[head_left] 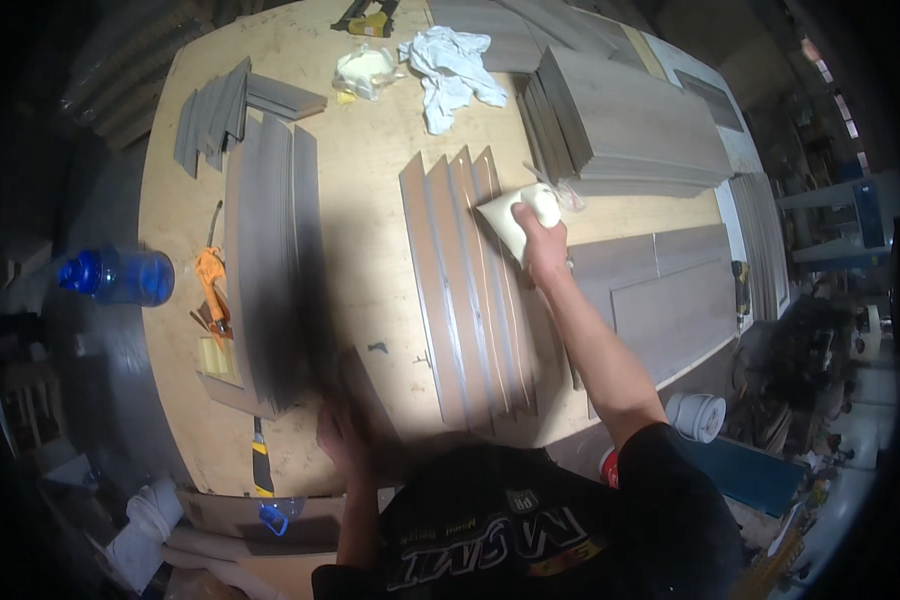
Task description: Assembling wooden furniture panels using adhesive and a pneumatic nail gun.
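Right hand (543,243) clutches a white bag (507,222) beside brown strips (434,270); left hand's (341,436) grip unclear.
Grey board stacks (650,120) flank the strips; white cloth (452,68) beyond.

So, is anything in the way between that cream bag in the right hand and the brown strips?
Nothing visible: the right hand holds the cream bag with its narrow tip over the brown strips. Whether it touches them is unclear.
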The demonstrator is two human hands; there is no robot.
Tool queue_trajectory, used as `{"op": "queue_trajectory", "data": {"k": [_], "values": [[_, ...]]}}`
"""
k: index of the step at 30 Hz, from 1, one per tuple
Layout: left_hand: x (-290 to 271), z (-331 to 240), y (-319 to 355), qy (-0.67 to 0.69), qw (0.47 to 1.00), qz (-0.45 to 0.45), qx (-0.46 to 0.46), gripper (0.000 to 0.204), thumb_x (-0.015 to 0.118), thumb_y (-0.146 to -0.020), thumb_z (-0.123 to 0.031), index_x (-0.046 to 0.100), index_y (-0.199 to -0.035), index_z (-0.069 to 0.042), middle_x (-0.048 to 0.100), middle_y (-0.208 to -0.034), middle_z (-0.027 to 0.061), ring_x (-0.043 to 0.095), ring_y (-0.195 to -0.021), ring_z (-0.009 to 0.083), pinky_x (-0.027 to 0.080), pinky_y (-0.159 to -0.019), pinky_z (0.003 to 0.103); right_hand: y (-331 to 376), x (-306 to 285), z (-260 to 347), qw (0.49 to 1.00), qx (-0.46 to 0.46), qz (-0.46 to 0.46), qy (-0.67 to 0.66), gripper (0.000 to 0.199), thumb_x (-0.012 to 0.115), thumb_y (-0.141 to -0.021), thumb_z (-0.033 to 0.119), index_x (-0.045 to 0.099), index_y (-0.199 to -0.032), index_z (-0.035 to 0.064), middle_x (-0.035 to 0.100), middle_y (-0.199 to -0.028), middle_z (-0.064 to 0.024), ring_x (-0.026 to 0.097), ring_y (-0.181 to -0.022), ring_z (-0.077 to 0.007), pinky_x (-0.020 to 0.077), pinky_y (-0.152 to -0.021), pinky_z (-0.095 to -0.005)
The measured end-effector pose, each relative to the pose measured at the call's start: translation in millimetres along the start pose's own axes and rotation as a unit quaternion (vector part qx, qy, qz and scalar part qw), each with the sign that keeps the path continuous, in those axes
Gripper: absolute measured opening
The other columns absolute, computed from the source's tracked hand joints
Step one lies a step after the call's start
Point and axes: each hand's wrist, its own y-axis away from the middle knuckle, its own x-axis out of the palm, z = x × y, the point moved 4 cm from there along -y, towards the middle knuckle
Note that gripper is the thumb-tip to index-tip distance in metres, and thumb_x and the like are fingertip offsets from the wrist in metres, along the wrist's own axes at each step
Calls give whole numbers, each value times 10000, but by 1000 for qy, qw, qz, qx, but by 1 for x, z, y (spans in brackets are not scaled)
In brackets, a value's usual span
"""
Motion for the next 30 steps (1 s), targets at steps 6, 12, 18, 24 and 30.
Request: {"op": "queue_trajectory", "data": {"k": [6,12,18,24,30], "values": [[5,1,7,-102,989,-47,94,642,770,-762,-329,601,-1330,-84,523,-1399,230,507,-1283,454,419,-1024,585,-51,39,11,998,-7,-19,56,539,798,-850,335,681,-1247,-10,720,-1172,-96,664,-1070,-192,498,-941,-332],[7,1,7,-136,985,-60,89,580,731,-808,-386,630,-1310,-115,516,-1433,184,511,-1291,433,425,-1018,583,-58,46,8,990,-20,-15,136,485,802,-852,311,706,-1208,-4,733,-1102,-87,669,-1003,-167,506,-905,-326],[5,0,7,-124,986,-56,94,555,713,-834,-384,629,-1314,-117,521,-1431,191,502,-1310,430,421,-1032,581,-53,41,8,993,-36,-8,116,470,816,-844,318,719,-1168,-8,741,-1080,-82,674,-974,-157,515,-884,-316],[5,3,9,-111,988,-46,97,561,706,-846,-387,616,-1320,-101,514,-1422,214,493,-1322,437,408,-1049,591,-53,37,10,1000,-20,-11,-4,485,757,-875,330,689,-1237,15,709,-1175,-79,666,-1053,-195,505,-932,-341],[4,4,11,-111,990,-32,80,570,720,-839,-395,615,-1317,-104,513,-1413,205,484,-1334,441,402,-1053,601,-64,71,11,999,-4,15,44,519,787,-872,365,702,-1220,-10,728,-1151,-94,675,-1040,-176,512,-929,-318]]}}
